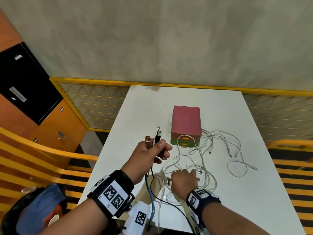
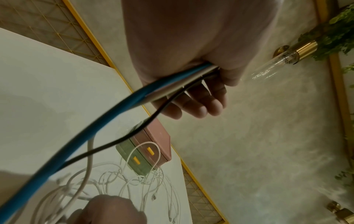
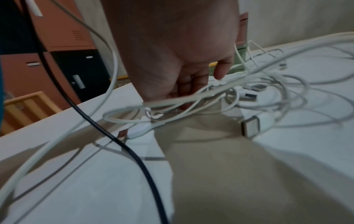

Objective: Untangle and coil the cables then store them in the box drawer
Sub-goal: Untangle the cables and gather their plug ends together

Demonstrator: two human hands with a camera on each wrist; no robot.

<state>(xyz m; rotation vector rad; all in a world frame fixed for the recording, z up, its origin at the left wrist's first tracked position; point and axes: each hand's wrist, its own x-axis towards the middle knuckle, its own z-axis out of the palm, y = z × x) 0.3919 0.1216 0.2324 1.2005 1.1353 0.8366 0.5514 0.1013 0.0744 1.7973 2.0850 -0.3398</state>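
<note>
My left hand [image 1: 153, 152], raised at centre frame in the head view, is closed around three cables just below their USB plugs [image 1: 153, 137], which stick up above the fist: a blue cable [image 2: 107, 116], a black cable [image 2: 122, 138] and a white cable [image 3: 107, 84], all hanging toward the lower edge of the frame. My right hand [image 1: 184, 181], lower centre right, reaches down into the tangle of white cables [image 1: 206, 160] on the white table [image 1: 264, 192]; in the right wrist view its fingers [image 3: 188, 84] curl among the strands, though I cannot tell whether they actually grip one. The tangle spreads from under this hand toward the right of the frame. The box [image 1: 186, 126], pink over green with two yellow drawer pulls [image 2: 142, 154], stands at centre right, both drawers closed, one white loop draped across its front. Orange and black cabinets [image 1: 33, 102] fill the left of the frame.
</note>
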